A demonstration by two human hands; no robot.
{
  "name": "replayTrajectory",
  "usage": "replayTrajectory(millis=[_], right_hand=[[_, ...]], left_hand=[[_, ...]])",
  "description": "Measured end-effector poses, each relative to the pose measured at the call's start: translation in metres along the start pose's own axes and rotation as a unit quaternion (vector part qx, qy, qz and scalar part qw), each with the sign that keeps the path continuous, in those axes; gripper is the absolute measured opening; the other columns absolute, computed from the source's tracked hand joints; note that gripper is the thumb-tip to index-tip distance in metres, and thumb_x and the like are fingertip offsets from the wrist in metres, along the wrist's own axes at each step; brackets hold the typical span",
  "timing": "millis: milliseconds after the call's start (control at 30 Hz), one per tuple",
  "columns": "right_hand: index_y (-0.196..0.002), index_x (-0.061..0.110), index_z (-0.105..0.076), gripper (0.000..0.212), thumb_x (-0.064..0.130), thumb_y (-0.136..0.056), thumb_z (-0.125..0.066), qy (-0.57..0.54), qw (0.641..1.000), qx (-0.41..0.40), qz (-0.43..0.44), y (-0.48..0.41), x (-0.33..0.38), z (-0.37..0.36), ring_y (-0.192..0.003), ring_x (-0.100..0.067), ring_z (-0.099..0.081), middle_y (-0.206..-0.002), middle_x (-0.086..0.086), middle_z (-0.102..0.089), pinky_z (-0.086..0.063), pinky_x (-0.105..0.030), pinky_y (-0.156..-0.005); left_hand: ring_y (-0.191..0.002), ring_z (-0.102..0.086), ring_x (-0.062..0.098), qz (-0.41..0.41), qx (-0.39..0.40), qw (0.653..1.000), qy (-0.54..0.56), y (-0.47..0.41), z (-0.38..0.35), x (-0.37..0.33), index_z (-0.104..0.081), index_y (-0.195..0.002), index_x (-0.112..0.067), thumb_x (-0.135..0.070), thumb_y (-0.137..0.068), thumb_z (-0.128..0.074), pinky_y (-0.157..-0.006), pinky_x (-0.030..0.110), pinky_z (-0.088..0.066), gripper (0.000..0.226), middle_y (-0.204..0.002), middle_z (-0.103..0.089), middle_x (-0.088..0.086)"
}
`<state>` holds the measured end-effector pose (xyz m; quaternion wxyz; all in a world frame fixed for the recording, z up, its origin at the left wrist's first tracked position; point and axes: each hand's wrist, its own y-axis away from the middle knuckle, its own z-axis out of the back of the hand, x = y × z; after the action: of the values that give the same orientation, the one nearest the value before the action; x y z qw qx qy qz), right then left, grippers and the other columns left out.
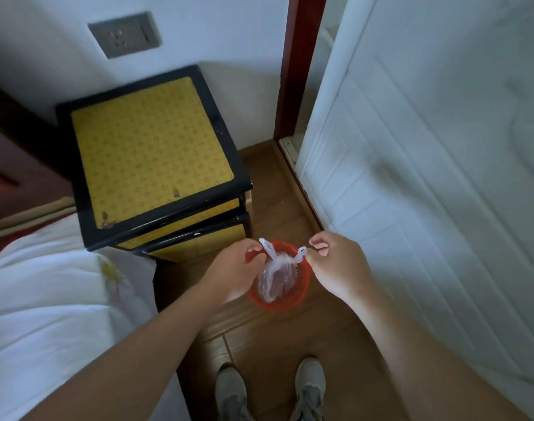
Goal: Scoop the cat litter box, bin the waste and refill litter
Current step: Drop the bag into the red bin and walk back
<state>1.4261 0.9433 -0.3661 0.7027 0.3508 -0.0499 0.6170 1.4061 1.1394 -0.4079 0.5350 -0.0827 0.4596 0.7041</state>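
Fingers of left hand and right hand pinch handles of the bag over the bin; seemingly light, flimsy

Red bin; brown wood-grain floor; clear bag, brownish inside; nightstand — yellow with tiny flower print, black frame; white door; grey shoes.

This is a bedroom in someone's home. A bed with a white quilt, a flower printed on it, fills the left side. A small cabinet with a yellow patterned top and black frame stands beside it against the wall. Above is a wall socket. There's a white panelled door in a dark red frame, a wood-look floor, and a little red waste basket.
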Motion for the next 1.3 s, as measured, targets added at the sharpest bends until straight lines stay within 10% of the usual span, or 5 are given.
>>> replayTrajectory(millis=[733,1300], right_hand=[[-0.147,0.025,-0.040,0.051,0.046,-0.101,-0.037,0.123,0.974,-0.132,0.138,0.238,0.182,0.182,-0.144,-0.019,-0.032,-0.156,0.003,-0.037,-0.025,-0.037,-0.118],[-0.153,0.020,-0.030,0.054,0.043,-0.104,-0.030,0.195,0.925,-0.021,0.324,0.316,0.174,0.219,-0.148,-0.020,-0.023,-0.159,0.001,-0.030,-0.020,-0.038,-0.120]], left_hand=[[-0.133,-0.043,0.017,-0.162,-0.195,0.960,-0.122,0.311,0.199,-0.136,-0.047,-0.141,-0.023,-0.039,-0.104,-0.039,-0.110,0.032,-0.033,0.042,-0.143,-0.050,-0.005],[-0.150,-0.015,0.020,0.034,-0.339,0.929,-0.145,0.460,0.164,-0.121,-0.031,-0.151,-0.028,-0.043,-0.103,-0.030,-0.122,0.045,-0.017,0.050,-0.161,-0.027,-0.001]])
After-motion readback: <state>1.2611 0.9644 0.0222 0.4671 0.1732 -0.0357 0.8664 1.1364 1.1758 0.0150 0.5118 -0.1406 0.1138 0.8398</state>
